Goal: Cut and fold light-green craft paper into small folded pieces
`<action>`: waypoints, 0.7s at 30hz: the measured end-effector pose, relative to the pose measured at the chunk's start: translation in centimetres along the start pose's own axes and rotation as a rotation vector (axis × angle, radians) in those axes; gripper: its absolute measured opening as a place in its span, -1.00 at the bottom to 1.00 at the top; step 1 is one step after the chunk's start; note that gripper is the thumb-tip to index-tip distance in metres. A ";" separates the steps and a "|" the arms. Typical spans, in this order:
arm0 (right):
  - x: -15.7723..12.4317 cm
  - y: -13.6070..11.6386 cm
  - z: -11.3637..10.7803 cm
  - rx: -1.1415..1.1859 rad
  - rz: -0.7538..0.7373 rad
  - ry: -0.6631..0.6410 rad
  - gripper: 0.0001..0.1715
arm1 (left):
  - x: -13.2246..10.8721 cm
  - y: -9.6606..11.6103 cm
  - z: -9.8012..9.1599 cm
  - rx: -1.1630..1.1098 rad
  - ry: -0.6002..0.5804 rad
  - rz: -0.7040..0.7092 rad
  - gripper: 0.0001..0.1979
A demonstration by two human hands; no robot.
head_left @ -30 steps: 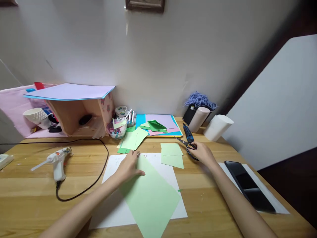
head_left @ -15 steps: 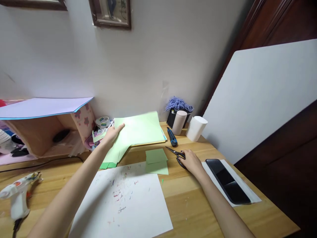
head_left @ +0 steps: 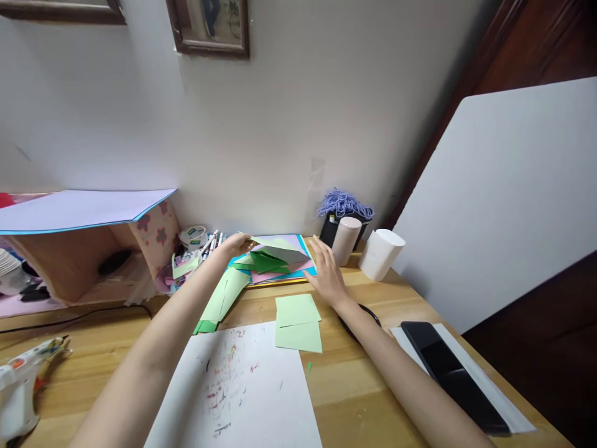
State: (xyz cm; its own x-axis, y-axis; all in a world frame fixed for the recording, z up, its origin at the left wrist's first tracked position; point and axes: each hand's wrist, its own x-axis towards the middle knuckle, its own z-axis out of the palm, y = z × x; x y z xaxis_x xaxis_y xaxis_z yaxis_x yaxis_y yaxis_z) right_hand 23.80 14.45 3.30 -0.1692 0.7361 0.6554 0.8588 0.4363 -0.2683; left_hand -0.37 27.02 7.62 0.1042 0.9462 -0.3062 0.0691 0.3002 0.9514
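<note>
At the back of the table my left hand [head_left: 239, 244] pinches the left edge of a light green sheet [head_left: 284, 252], which is raised and tilted. Beneath it, folded dark green paper [head_left: 267, 262] and pink and blue sheets show in the paper stack [head_left: 308, 272]. My right hand [head_left: 327, 272] is open at the stack's right side, fingers stretched out and apart. Black scissors [head_left: 370, 313] lie under my right forearm, with only part of a handle in sight. Two light green squares [head_left: 298, 336] overlap a marked white sheet [head_left: 261, 398].
A pale cylinder [head_left: 347, 241] and a white paper roll [head_left: 381, 254] stand right of the stack, near a black holder with purple yarn [head_left: 345, 202]. A phone [head_left: 454, 376] lies at right, a glue gun [head_left: 21, 389] at left. Light green strips [head_left: 226, 298] lie left of the stack.
My left hand has lifted the light green sheet, uncovering dark green, pink and blue paper. My right hand has let go of the scissors and moved up and left to the stack.
</note>
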 end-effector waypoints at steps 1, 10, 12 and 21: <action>1.7 -0.1 0.9 0.010 -0.010 -0.022 -0.26 | -0.1 0.1 -0.3 -0.005 -0.015 -0.020 -0.75; 7.3 -0.1 5.9 -0.056 0.308 -0.169 -0.61 | 0.7 -1.1 -1.5 0.436 0.131 0.130 -0.43; 6.7 0.0 6.0 -0.081 0.323 -0.150 -0.60 | 1.6 -2.0 -1.3 0.524 0.188 0.095 -0.49; 5.1 0.3 6.2 -0.154 0.249 -0.157 -0.62 | 3.9 -4.6 -1.0 0.823 0.224 0.057 -0.51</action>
State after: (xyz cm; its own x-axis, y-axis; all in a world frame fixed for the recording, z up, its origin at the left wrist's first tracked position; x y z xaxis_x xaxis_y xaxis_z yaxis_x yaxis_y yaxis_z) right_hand 20.16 21.51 2.13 -0.0071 0.8864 0.4629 0.9442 0.1585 -0.2889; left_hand -1.23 29.48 2.08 -0.0632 0.9847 -0.1624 0.7776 0.1506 0.6105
